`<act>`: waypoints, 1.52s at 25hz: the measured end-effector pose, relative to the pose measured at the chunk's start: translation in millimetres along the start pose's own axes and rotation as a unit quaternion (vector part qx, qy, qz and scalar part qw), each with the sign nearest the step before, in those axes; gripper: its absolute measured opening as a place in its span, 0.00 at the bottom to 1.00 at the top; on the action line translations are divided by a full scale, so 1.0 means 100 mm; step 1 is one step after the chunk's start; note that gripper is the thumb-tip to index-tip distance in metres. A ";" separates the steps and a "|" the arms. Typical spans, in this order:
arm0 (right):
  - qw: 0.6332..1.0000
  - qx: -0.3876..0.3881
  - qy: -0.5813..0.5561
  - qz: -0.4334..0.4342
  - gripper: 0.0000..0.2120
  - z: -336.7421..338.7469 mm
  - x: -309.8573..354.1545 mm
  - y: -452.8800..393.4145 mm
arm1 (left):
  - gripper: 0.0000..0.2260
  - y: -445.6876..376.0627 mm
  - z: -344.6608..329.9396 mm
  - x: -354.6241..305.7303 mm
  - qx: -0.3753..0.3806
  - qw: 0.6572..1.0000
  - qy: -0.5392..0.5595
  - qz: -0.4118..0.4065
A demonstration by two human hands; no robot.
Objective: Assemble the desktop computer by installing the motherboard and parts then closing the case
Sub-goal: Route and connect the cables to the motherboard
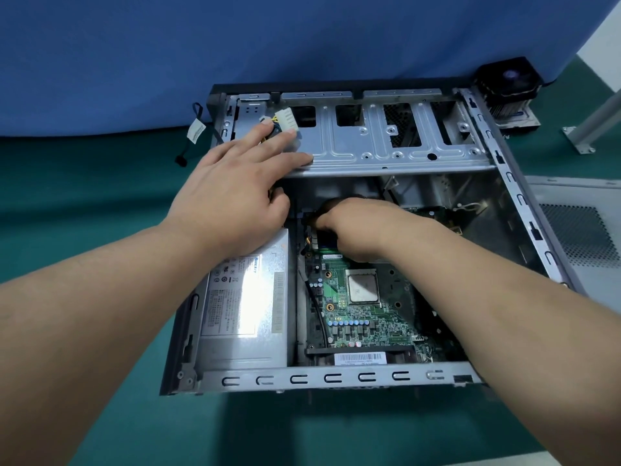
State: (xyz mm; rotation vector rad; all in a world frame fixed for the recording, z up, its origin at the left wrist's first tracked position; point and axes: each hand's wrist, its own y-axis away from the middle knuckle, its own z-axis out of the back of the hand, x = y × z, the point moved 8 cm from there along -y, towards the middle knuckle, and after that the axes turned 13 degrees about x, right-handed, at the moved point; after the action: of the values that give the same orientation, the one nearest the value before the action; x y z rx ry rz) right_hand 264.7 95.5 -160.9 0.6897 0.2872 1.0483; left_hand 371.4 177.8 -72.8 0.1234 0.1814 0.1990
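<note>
Risk sits mid-frame, where the right hand (353,227), curled around what may be a black connector, works over the motherboard (366,314) seated in the case (336,376): forcing it could bend pins, while the flat, released left hand (232,193) pins loose white plugs (285,121).

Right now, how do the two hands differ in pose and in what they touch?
The left hand lies flat, fingers straight, on the drive cage beside the white connector. The right hand is curled, deep inside the case over the motherboard; what it grips is hidden. Both are bare.
</note>
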 end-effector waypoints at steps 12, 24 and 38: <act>0.998 0.040 0.030 -0.025 0.33 -0.06 -0.02 0.06 | 0.27 -0.01 0.00 0.01 -0.004 1.000 0.004 -0.006; 1.000 0.024 0.013 0.010 0.30 -0.05 0.00 0.35 | 0.28 0.01 0.00 0.00 -0.006 1.000 0.005 -0.008; 0.978 -0.192 0.066 -0.051 0.21 0.04 -0.91 1.35 | 0.32 0.04 0.03 0.02 -0.023 0.999 0.023 0.025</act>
State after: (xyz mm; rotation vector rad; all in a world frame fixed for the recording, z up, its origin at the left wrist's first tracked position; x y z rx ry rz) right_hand 128.8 57.7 -79.6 0.2551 0.2235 1.0152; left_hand 373.6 182.0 -69.6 0.0776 0.2201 0.2551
